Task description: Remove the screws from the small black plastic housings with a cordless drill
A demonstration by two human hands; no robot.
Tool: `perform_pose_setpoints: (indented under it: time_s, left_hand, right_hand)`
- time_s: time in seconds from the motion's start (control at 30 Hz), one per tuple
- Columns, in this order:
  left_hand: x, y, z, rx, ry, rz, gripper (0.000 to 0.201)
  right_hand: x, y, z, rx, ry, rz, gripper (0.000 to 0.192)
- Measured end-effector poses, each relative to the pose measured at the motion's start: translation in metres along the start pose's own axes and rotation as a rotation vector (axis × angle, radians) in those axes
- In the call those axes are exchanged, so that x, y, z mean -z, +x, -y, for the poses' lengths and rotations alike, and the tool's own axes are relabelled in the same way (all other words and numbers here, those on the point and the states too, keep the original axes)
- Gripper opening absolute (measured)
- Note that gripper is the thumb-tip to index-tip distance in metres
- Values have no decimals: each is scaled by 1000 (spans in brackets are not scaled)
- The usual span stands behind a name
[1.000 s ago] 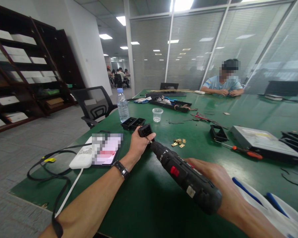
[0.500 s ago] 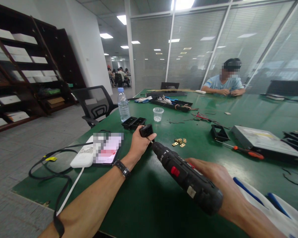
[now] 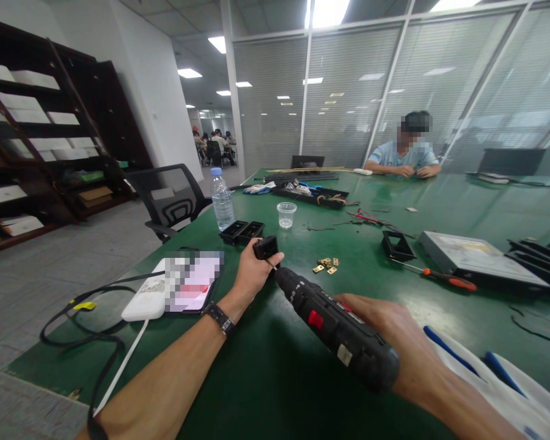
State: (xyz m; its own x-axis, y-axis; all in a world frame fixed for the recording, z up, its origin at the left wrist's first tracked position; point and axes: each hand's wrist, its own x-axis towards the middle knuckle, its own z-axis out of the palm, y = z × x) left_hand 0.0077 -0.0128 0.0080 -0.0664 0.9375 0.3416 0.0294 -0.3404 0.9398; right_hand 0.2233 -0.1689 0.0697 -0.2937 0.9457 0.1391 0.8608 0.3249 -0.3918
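Observation:
My left hand (image 3: 250, 272) grips a small black plastic frame part (image 3: 266, 247) and holds it down on the green table (image 3: 266, 379). My right hand (image 3: 389, 333) holds a black cordless drill (image 3: 337, 327) with a red switch. The drill's bit points at the black part, right by my left thumb. A watch sits on my left wrist. Small brass pieces (image 3: 325, 265) lie just right of the part.
A phone (image 3: 193, 284) rests on a white power bank with cables at the left. Two black frames (image 3: 241, 231), a water bottle (image 3: 222, 198) and a plastic cup (image 3: 286, 214) stand behind. Another black frame (image 3: 397, 245), a screwdriver (image 3: 444, 278) and a flat device (image 3: 479, 256) lie right. A person sits at the far end.
The view has shifted slightly; both hands, the drill and the black part keep the same pose against each other.

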Motion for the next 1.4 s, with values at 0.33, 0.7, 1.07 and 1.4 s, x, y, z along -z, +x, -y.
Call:
perform_pose_setpoints:
  time_s: [0.33,0.7,1.07,1.4]
  left_hand:
    - [1,1,3,-6,17,-5,37]
    - [1,0,3,16,10,1,37]
    - [1,0,2,10,2,-4,37]
    - [2,1,5,23,-17,6,37]
  right_hand:
    - [2,-1,1,19,-6,1,17]
    - [4,-1,3,20,23,-8,18]
    - [4,-1,3,17,27,3,19]
    - [3,-1,3,14,8,12,26]
